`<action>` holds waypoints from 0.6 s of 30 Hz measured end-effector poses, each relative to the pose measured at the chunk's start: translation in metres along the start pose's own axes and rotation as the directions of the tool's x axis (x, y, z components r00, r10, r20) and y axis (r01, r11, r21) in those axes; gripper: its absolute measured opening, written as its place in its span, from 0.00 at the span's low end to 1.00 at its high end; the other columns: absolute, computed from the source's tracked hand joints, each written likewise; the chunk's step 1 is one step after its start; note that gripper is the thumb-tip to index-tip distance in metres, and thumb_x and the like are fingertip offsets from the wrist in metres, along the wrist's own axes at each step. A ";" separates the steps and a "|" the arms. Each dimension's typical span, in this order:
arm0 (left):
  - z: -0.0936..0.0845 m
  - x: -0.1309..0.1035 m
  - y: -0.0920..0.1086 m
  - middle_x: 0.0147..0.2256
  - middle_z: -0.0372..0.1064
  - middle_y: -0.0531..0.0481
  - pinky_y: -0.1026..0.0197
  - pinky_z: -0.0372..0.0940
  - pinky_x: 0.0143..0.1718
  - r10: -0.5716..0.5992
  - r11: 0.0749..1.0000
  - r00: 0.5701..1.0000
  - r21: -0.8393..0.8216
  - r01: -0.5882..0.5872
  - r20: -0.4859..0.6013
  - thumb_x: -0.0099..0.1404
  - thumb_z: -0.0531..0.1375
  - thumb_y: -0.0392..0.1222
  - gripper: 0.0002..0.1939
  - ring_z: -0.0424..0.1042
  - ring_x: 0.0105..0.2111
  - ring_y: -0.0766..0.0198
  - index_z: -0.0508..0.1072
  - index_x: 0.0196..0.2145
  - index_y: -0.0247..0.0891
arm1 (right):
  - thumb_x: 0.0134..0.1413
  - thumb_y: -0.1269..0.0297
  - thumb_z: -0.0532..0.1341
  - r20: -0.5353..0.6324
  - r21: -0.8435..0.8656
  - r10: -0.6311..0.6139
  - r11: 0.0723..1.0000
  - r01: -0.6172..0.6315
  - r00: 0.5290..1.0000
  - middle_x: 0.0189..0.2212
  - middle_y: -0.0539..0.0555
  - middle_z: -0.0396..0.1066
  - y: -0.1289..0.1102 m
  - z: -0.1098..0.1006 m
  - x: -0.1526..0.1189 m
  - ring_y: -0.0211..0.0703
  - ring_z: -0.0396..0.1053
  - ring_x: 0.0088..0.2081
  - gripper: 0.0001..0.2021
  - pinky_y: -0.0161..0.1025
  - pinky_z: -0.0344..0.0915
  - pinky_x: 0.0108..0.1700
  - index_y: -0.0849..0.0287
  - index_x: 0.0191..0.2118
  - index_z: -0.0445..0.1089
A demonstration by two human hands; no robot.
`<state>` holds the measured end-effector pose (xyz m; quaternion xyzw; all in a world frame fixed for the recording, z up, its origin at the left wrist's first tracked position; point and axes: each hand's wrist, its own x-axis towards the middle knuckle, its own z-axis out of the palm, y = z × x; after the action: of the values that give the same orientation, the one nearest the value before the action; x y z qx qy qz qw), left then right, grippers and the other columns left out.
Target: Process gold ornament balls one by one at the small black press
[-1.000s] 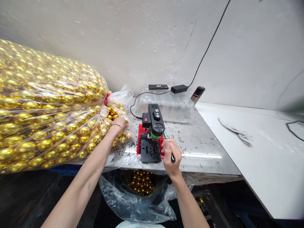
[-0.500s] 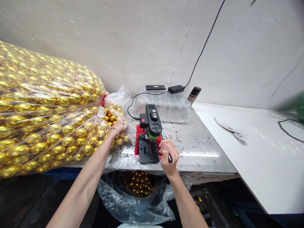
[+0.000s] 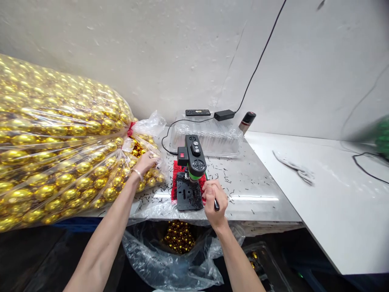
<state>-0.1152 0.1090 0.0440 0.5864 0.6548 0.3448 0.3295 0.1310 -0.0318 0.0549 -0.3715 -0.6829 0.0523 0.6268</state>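
My left hand point(image 3: 145, 163) is at the opening of a clear bag of gold balls point(image 3: 63, 162), over the balls at its right end. Its fingers are curled, and what they hold, if anything, is hidden. Wrapped round the black-tipped lever point(image 3: 216, 205) of a small black and green press point(image 3: 196, 153) is my right hand point(image 3: 215, 198). The press's dark base plate point(image 3: 188, 196) rests on a red mat point(image 3: 174, 186), with no ball visible on it. Below the table edge, a plastic-lined container point(image 3: 170, 271) holds darker gold balls point(image 3: 180, 237).
Behind the press stands a clear plastic tray point(image 3: 209, 140), with a black power adapter point(image 3: 224, 115) and a phone-like black object point(image 3: 197, 112) above it. A spray can point(image 3: 247, 123) leans by the wall. Black scraps litter the metal table point(image 3: 258, 190). Gloves point(image 3: 294, 167) lie right.
My left hand has shifted slightly left and its back shows more above the balls. My right hand stays on the lever. The whole view has moved a little.
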 end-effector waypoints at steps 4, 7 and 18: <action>-0.026 -0.055 -0.002 0.35 0.73 0.49 0.68 0.65 0.27 -0.118 0.829 0.992 -0.555 0.075 -0.043 0.57 0.62 0.41 0.21 0.74 0.32 0.66 0.71 0.49 0.37 | 0.59 0.77 0.48 0.005 0.010 0.019 1.000 -0.019 1.000 0.24 0.50 0.61 -0.001 -0.001 0.000 0.37 0.63 0.29 0.13 0.36 0.59 0.30 0.58 0.25 0.58; -0.023 -0.099 -0.003 0.37 0.73 0.49 0.72 0.65 0.23 -0.204 0.498 0.972 -0.843 0.203 0.113 0.56 0.64 0.35 0.18 0.75 0.31 0.68 0.73 0.46 0.38 | 0.59 0.78 0.49 -0.006 0.009 0.009 1.000 -0.009 1.000 0.23 0.49 0.61 -0.001 -0.001 0.000 0.37 0.64 0.30 0.14 0.36 0.60 0.31 0.57 0.24 0.58; 0.054 -0.148 0.008 0.36 0.75 0.44 0.72 0.68 0.23 -0.273 0.083 0.838 -0.857 0.509 0.472 0.62 0.58 0.30 0.17 0.76 0.30 0.65 0.71 0.50 0.36 | 0.59 0.77 0.48 0.015 -0.018 0.017 1.000 -0.017 1.000 0.23 0.50 0.61 -0.003 -0.002 0.000 0.38 0.64 0.31 0.14 0.37 0.60 0.32 0.57 0.24 0.58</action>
<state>-0.0513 -0.0339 0.0251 0.0803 0.3892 0.5148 0.7596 0.1318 -0.0344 0.0570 -0.3825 -0.6848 0.0543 0.6179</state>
